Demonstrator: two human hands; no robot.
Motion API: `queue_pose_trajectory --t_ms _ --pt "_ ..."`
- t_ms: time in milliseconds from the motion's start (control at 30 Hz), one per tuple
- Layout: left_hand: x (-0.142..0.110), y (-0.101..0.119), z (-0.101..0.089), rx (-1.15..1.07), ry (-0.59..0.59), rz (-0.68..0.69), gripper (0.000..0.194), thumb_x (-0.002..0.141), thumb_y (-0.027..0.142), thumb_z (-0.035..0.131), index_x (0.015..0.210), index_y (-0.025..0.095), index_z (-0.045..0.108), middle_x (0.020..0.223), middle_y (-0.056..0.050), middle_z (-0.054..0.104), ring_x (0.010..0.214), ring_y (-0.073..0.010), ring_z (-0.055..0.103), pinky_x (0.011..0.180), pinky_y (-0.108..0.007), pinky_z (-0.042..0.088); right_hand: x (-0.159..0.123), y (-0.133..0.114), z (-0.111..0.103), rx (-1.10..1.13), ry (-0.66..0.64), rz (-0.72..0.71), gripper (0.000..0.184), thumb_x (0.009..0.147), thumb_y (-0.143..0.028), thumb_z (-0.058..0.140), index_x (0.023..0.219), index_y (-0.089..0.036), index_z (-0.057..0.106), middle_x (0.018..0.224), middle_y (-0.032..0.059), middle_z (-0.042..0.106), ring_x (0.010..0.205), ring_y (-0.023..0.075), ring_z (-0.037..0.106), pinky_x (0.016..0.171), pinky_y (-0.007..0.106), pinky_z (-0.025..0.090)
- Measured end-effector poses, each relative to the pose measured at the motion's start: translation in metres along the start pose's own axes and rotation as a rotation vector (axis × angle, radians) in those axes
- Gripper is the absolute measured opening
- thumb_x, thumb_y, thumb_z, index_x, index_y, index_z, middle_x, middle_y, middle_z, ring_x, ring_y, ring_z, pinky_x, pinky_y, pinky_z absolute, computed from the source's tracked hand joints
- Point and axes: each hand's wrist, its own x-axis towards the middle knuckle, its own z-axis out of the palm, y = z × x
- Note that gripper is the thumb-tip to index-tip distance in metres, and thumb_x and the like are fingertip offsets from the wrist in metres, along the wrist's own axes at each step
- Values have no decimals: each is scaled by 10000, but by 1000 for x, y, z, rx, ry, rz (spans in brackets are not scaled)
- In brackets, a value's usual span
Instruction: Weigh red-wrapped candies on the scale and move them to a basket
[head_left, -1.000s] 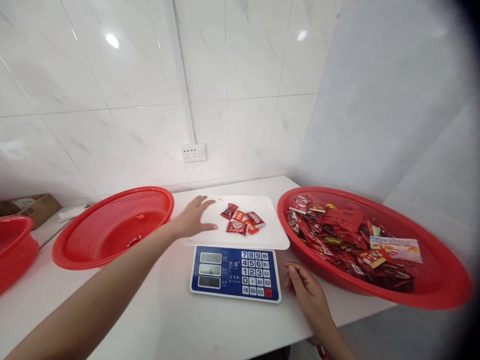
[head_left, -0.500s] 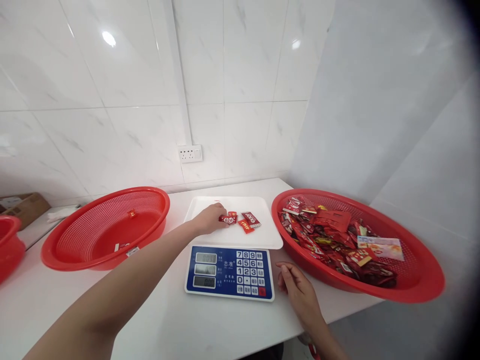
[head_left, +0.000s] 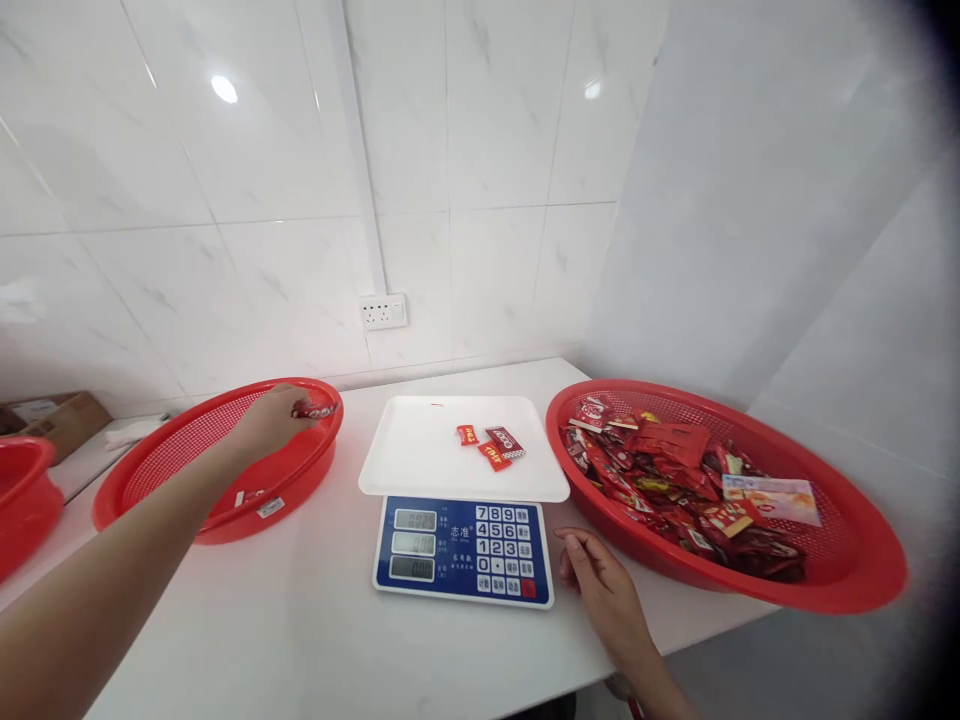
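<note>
My left hand (head_left: 279, 418) is closed on a wrapped candy (head_left: 315, 410) with a dark red wrapper, above the right side of the left red basket (head_left: 311, 475). On the white weighing pan (head_left: 412, 450) lie two small red candy packets, one (head_left: 467, 434) apart from the other (head_left: 495, 457), which touches a darker red packet (head_left: 505, 440). Below the pan is the blue panel of the digital scale (head_left: 457, 550). My right hand (head_left: 600, 580) rests on the table just right of this panel, fingers loosely curled and apart, holding nothing visible.
A large red basket (head_left: 847, 560) at the right holds many wrapped sweets and a colourful note-like paper (head_left: 772, 498). Another red basket (head_left: 26, 500) and a cardboard box (head_left: 64, 430) are at the far left. A tiled wall with a socket (head_left: 384, 311) stands behind the table.
My left hand has lifted the dark red candy off the weighing pan and moved left to the left basket. My right hand stays beside the scale.
</note>
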Motion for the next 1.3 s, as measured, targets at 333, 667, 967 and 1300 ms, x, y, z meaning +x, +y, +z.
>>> queue_pose_trajectory --t_ms 333,667,967,1300 --pt "0 109 77 -112 -229 339 573 833 564 341 1308 244 353 1405 -72 390 1274 -198 383 1010 -333 355 1 3 1 18 13 -17 498 726 -641 525 870 -172 606 542 -13 525 525 162 507 504 277 421" --pt "4 205 137 14 -258 596 591 786 662 323 1132 228 524 1201 -134 505 1141 -324 457 911 -476 386 0 1 1 21 35 -53 477 731 -637 520 845 -183 615 520 -13 506 497 164 500 480 283 419" --pt "14 201 143 46 -196 546 491 800 587 358 1019 191 549 1073 -108 515 853 -261 603 680 -379 466 -1 -1 1 -6 25 -33 499 719 -657 518 838 -179 598 542 -3 534 524 169 512 509 286 428" --pt "23 166 101 19 -67 375 502 826 599 300 762 188 580 891 -83 600 783 -220 603 673 -334 436 0 2 0 -27 19 -51 480 749 -631 502 860 -178 619 528 -11 518 515 169 511 507 283 427"
